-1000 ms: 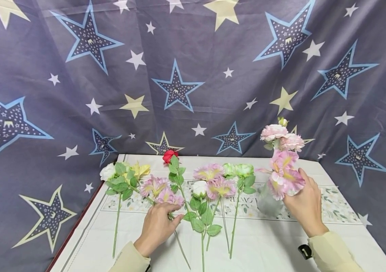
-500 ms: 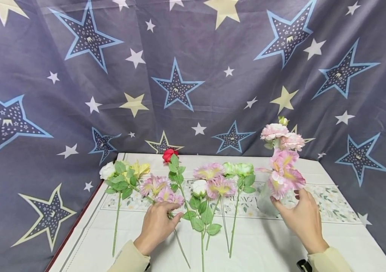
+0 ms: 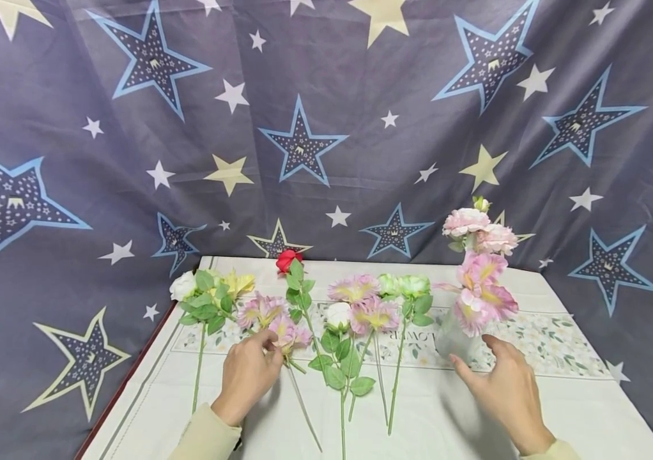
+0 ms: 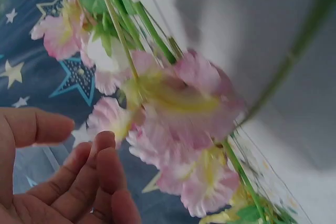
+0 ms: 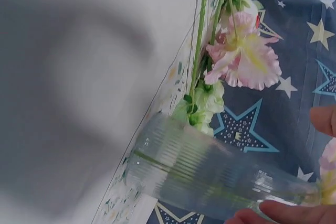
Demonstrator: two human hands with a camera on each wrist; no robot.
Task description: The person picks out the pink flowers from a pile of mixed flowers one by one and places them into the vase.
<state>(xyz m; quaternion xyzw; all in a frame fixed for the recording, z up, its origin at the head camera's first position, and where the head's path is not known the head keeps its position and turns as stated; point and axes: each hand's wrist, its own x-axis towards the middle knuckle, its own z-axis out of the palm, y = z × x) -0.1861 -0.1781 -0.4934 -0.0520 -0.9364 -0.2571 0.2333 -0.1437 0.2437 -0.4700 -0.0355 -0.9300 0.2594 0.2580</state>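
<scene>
My left hand [image 3: 250,375] is by a pink-purple artificial flower [image 3: 290,333] lying on the table. In the left wrist view its fingers are loosely bent, with a gap to the thumb and nothing held; the fingertips are close to the petals. My right hand [image 3: 503,388] is spread beside a clear ribbed glass vase [image 5: 194,166], thumb and fingers apart. Whether its fingertips touch the glass I cannot tell. The vase stands upright in the head view, bearing a large pink-purple flower [image 3: 483,292] and light pink blossoms [image 3: 496,239] above it.
Several flower stems lie in a row: a white rose [image 3: 183,286], a yellow flower [image 3: 238,283], a red rose [image 3: 289,262], more pink-purple flowers [image 3: 374,315] and a green flower [image 3: 414,285]. A printed strip crosses the white tablecloth [image 3: 418,409]. Behind hangs a star-patterned curtain [image 3: 326,64].
My right hand has let go of the pink-purple flower in the vase and moved down and nearer. My left hand has shifted slightly left, off the stem crossing it.
</scene>
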